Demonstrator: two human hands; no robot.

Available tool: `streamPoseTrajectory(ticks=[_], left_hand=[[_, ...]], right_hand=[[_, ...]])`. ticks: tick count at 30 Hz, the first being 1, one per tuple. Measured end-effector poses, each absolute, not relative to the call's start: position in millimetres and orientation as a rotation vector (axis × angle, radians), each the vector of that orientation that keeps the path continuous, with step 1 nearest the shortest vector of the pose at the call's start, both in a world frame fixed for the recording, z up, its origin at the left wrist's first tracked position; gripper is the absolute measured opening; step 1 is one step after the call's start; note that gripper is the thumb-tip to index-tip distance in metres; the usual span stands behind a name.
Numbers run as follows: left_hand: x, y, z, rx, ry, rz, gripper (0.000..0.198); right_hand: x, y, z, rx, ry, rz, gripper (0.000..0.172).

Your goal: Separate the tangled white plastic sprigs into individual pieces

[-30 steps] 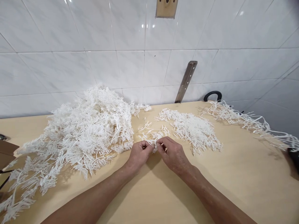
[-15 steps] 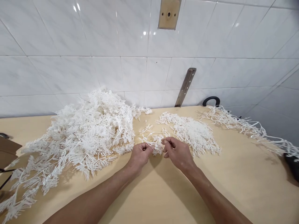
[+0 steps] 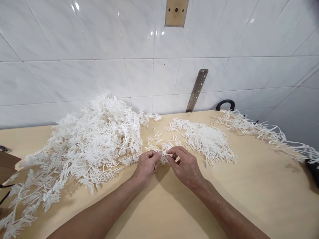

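My left hand [image 3: 147, 166] pinches a small white plastic sprig [image 3: 163, 158] between thumb and fingers, above the middle of the table. My right hand [image 3: 184, 165] meets it from the other side, thumb and forefinger closed at the same sprig. The fingertips hide much of the piece. Just behind the hands lie some loose white twigs [image 3: 157, 141]. To the left rises a big heap of white feathery artificial branches [image 3: 99, 139]. On the right is a smaller, flatter pile of white sprigs [image 3: 206, 139].
Bare white stems [image 3: 261, 132] stretch along the table's right side, near a black curved handle [image 3: 225, 103]. A metal strip [image 3: 197, 90] leans against the tiled wall. A brown box [image 3: 8, 164] stands at the left edge; a dark object [image 3: 312, 172] at the right.
My right hand has moved left, bringing its fingertips to the sprig beside my left hand's. The view has shifted slightly. The piles look the same.
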State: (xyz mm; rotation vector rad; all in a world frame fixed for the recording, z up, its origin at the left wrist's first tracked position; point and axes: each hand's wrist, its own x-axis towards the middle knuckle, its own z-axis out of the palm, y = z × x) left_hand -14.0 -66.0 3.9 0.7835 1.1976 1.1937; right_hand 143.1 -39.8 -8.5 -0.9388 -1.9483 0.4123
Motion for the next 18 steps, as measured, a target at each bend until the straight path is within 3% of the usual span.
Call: streamPoseTrajectory(ticks=[18], left_hand=[[-17.8, -65.8, 5.0, 0.847, 1.175, 1.124, 0.031]], right_hand=[[136.6, -41.6, -3.4, -0.927, -1.901, 0.465, 0.011]])
